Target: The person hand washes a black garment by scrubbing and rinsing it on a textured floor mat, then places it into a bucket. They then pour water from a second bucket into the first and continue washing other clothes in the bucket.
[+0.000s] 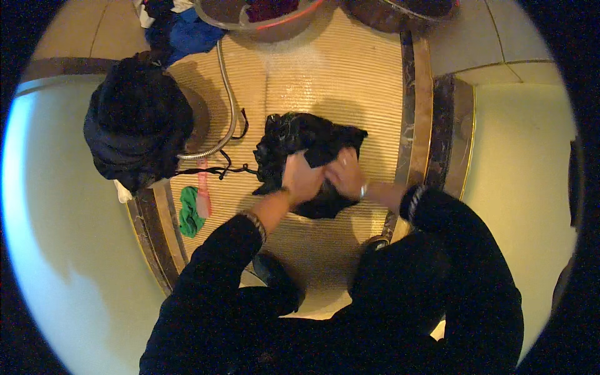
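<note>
A crumpled black garment (300, 133), wet and shiny in places, lies on the ribbed floor (304, 65) before me. My left hand (303, 177) grips it near the middle, its fingers partly hidden in the fabric. Close beside it, my right hand (348, 174) has bent fingers on a fold of the same cloth; a ring and a silvery bracelet show. Both hands are blurred. Twisted black cords (211, 171) stretch left from the garment towards a heap of black clothes (140, 108).
A metal shower hose (230, 93) curves beside the heap. Left of my hands lie a pink brush (202, 187) and a green cloth (189, 218). Blue fabric (194, 33), a clear-rimmed basin (281, 30) and a dark basin (393, 21) are at the far end. A stone ledge (407, 103) runs along the right.
</note>
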Action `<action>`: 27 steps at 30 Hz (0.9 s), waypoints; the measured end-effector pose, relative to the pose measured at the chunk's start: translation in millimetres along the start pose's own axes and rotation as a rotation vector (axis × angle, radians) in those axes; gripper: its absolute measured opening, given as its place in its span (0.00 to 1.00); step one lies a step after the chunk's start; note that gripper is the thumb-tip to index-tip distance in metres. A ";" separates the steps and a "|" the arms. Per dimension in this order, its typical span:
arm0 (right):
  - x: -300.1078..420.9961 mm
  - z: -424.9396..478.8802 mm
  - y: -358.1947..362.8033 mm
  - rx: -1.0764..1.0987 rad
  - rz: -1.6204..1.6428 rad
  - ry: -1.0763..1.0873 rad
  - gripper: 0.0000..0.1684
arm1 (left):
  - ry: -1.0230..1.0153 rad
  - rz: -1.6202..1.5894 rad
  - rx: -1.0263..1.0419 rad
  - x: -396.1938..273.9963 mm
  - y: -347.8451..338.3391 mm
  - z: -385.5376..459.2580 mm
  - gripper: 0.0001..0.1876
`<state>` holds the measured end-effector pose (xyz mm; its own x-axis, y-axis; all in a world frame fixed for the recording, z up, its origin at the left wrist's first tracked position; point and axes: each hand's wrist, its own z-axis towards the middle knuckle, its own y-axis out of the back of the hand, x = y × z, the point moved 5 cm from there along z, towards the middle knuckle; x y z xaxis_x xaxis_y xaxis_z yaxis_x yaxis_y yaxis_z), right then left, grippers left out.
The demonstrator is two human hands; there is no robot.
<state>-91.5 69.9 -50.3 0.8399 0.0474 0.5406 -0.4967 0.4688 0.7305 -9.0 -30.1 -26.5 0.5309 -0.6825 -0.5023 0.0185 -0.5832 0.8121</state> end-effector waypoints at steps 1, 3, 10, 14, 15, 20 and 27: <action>-27.6 9.8 -20.4 0.213 -0.065 -0.022 0.10 | -0.006 0.053 0.045 10.3 -10.2 25.3 0.08; -52.6 73.9 -31.7 0.207 0.064 -0.011 0.08 | -0.072 0.080 -0.160 38.9 0.1 60.0 0.09; -114.3 164.3 -13.5 0.083 -0.231 -0.311 0.16 | 0.246 0.268 -0.396 53.5 83.1 139.5 0.26; -26.7 89.7 -2.1 0.171 0.062 -0.322 0.16 | -0.146 0.014 -0.314 27.3 56.6 62.8 0.12; -10.9 58.4 8.8 0.133 0.084 -0.218 0.20 | -0.359 0.176 -0.376 2.9 46.9 23.6 0.11; -39.6 56.2 -29.7 0.461 0.021 -0.157 0.23 | -0.037 0.018 -0.093 43.4 -0.4 35.6 0.16; -128.1 174.4 -24.0 0.182 -0.121 -0.476 0.24 | 0.311 0.144 -0.481 72.8 66.2 156.4 0.19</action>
<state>-225.4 -101.2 -64.3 0.7220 -0.4236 0.5470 -0.4680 0.2832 0.8371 -101.6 -187.2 -55.8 0.7787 -0.5363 -0.3255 0.2714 -0.1799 0.9455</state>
